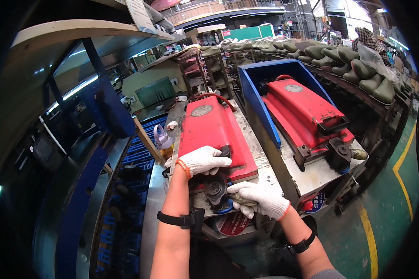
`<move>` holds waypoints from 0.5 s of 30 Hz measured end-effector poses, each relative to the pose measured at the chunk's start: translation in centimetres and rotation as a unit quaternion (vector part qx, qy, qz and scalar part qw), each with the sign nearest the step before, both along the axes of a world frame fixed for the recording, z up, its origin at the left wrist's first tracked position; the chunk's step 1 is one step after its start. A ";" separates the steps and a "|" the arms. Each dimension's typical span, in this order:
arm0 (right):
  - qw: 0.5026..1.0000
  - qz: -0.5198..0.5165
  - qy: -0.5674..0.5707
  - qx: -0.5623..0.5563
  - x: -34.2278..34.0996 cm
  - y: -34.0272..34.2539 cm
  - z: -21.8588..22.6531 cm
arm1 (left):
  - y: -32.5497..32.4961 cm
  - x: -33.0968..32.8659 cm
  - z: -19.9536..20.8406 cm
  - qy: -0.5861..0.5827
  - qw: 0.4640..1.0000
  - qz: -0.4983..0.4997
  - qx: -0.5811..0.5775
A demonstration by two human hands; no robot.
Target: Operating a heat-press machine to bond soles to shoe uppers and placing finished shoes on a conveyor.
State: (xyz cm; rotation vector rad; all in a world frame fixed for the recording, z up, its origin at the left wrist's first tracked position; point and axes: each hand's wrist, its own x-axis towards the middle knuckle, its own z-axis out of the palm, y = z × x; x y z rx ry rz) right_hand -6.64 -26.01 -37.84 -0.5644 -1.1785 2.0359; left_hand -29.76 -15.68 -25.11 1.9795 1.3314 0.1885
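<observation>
A red machine cover (209, 128) with an oval metal plate lies on a worn, pale bench top in front of me. My left hand (204, 161), in a white knit glove with an orange cuff, is closed round the black handle (225, 151) at the cover's near end. Below it sits a round dark metal clamp (215, 188). From its right side sticks out a worn greenish-brown lever grip (243, 200), and my gloved right hand (260, 197) has its fingers wrapped round that. Most of the black handle is hidden under my left glove.
To the right stands a second red machine cover (302, 102) inside a blue metal guard (260, 109). Olive-green boots (363, 76) crowd a rack behind it. A lilac-topped bottle (164, 142) stands left of my machine, beside a blue roller conveyor (125, 181). Yellow lines mark the green floor (391, 204).
</observation>
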 end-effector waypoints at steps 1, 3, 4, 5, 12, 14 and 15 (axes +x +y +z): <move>1.000 0.003 -0.004 0.013 0.0 0.1 -0.1 | 0.0 0.0 0.0 -0.003 1.000 0.003 -0.001; 1.000 0.016 0.004 0.007 0.1 0.1 -0.2 | 0.0 -0.1 -0.1 -0.002 1.000 0.005 0.002; 1.000 0.013 0.000 0.016 0.1 0.2 -0.3 | 0.1 -0.1 -0.2 0.001 1.000 0.003 0.007; 1.000 0.013 0.000 0.015 0.1 0.2 -0.4 | 0.1 -0.1 -0.2 0.011 1.000 0.004 0.012; 1.000 0.011 0.007 0.009 0.0 0.1 -0.6 | -0.1 0.1 -0.2 -0.004 1.000 0.006 0.011; 1.000 0.010 0.002 0.018 0.0 0.1 -0.6 | -0.3 0.2 -0.2 -0.019 1.000 0.009 0.006; 1.000 0.012 0.007 0.008 0.0 0.1 -0.6 | -0.3 0.2 -0.2 -0.019 1.000 0.010 0.006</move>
